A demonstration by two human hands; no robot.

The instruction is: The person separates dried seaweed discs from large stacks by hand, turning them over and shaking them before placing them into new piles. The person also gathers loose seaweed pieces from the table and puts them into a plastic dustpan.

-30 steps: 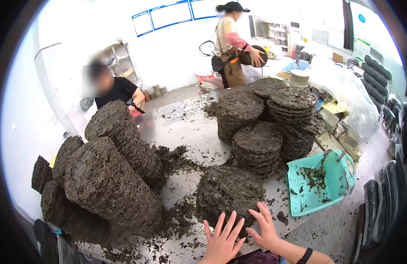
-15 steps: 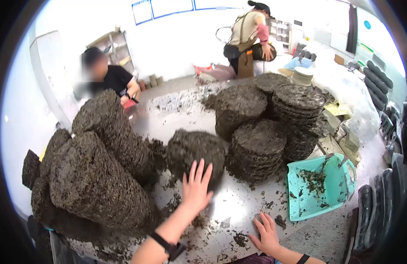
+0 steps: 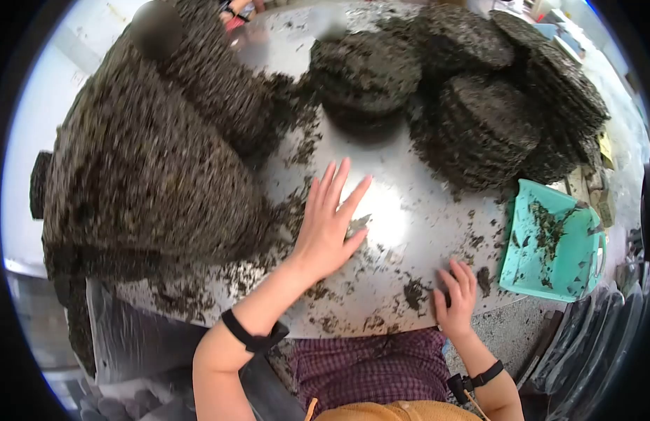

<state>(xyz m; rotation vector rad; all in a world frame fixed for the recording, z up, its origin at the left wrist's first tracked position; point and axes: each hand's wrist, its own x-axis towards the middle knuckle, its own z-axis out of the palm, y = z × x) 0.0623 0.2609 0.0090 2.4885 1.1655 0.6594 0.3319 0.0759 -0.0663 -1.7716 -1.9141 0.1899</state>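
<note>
My left hand (image 3: 330, 228) is over the middle of the metal table (image 3: 388, 281), fingers spread and holding nothing. Beyond its fingertips stands a short stack of dark, rough round sheets (image 3: 367, 74). My right hand (image 3: 457, 300) rests near the table's front edge, empty, with its fingers a little bent and apart. A turquoise scoop (image 3: 542, 242) with dark flakes in it lies to the right of that hand. Tall dark stacks (image 3: 149, 161) lean at the left, beside my left forearm.
More round dark stacks (image 3: 490, 133) stand at the back right. Dark scraps (image 3: 414, 293) are scattered over the table. Another person's arm (image 3: 235, 10) shows at the top edge. Plastic-wrapped bundles (image 3: 585, 358) stand at the lower right.
The view has tilted down, so the tabletop fills more of it. My left hand has come off the middle stack, which now stands farther from it. My right hand's fingers are more bent.
</note>
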